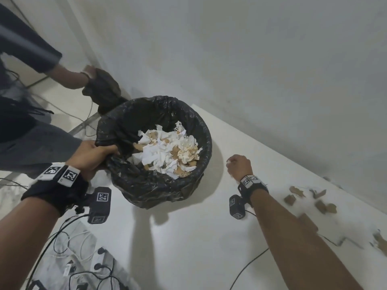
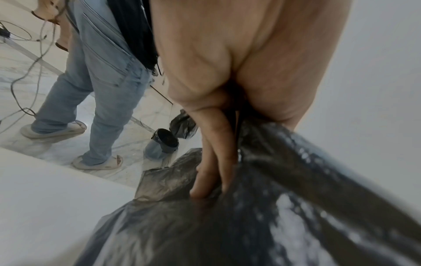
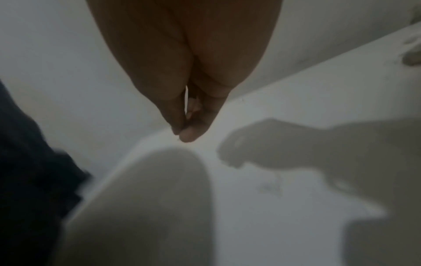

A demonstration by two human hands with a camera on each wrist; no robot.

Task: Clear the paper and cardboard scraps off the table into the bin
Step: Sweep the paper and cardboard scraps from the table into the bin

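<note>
Several brown cardboard scraps (image 1: 307, 203) left on white table (image 1: 209, 258). Left hand (image 1: 94, 155) grips black-lined round bin (image 1: 156, 185) rim; right hand (image 1: 239, 166) clenched round white paper bits (image 1: 228, 161), beside bin. Risk: bits fall short of the opening; one-handed grip may tip bin.

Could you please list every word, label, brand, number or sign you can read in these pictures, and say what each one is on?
There are no words, brands or numbers to read.
Left wrist band: black-and-white square code markers, patterns only.
Left wrist camera: the same kind of marker, no letters.
Right wrist band: square markers, small and blurred.
Bin: plain black liner, no print.
Paper scraps in the bin: no writing can be made out.
</note>
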